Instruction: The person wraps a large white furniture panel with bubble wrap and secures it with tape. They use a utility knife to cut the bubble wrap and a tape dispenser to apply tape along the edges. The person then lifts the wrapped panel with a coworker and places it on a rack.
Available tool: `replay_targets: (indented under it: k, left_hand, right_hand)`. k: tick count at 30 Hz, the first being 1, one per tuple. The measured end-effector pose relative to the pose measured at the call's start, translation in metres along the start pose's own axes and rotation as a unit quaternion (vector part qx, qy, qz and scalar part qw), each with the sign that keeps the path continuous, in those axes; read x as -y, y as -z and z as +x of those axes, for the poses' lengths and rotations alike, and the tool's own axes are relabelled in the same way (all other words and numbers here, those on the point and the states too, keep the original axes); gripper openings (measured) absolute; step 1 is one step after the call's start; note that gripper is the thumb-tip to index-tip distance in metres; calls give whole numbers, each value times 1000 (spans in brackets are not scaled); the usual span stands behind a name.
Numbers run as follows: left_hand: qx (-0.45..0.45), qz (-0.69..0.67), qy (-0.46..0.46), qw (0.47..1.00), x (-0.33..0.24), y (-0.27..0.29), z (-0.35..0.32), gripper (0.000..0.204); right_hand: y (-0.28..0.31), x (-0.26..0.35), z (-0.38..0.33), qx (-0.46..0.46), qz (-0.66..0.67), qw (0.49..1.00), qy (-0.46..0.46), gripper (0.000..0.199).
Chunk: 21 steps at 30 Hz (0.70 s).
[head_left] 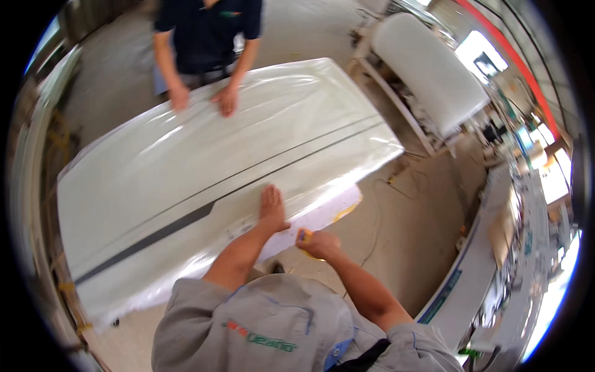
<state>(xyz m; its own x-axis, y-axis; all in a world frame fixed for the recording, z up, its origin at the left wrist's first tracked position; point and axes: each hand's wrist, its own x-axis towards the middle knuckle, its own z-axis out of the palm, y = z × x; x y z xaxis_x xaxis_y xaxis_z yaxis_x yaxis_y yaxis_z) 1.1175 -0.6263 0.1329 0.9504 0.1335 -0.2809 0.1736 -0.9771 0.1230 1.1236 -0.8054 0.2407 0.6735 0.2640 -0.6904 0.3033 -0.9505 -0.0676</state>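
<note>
1. A film-wrapped pale panel (161, 167) lies flat beneath the left hand (271, 206), spreading ahead of it and well out to both sides. A dark stripe (180, 223) crosses the surface to the hand's left.

2. That left hand rests open and flat near the panel's near edge, fingers extended and close together, grasping nothing.

3. Just to its right and nearer the body, the right hand (321, 244) is curled around a yellow tool (304, 236). Its tip is too small to make out; whether a blade shows cannot be told.

4. A pale sheet (322, 214) juts from under the panel's near edge, just ahead of the right hand.

5. Across the panel, far ahead of the left hand, a co-worker's two hands (180, 97) (227, 100) rest at the opposite edge.

6. The risk, as judged here: if the tool is a cutter, a slip toward the left could reach the flat hand beside it, or score the panel through its clear film (347, 180).

7. Uneven pressure from either side might also shift the panel, pulling the film out of line.
</note>
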Motion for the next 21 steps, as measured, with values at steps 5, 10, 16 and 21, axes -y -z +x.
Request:
replay_targets:
  k: [5, 10, 16, 21]
  left_hand:
    - [-77, 28, -46, 996, 1, -85, -46, 94]
    - [-159, -103, 104, 976, 130, -76, -177, 90]
    - [-117, -102, 164, 974, 271, -106, -363, 43]
    - [-144, -117, 231, 955, 329, -139, -479, 24]
  right_hand:
    - [-56, -50, 11, -86, 347, 934, 18, 57]
    - [-87, -25, 12, -157, 365, 915, 69, 60]
    - [-120, 104, 0, -148, 371, 903, 158, 53]
    - [-128, 279, -24, -231, 196, 907, 292, 51]
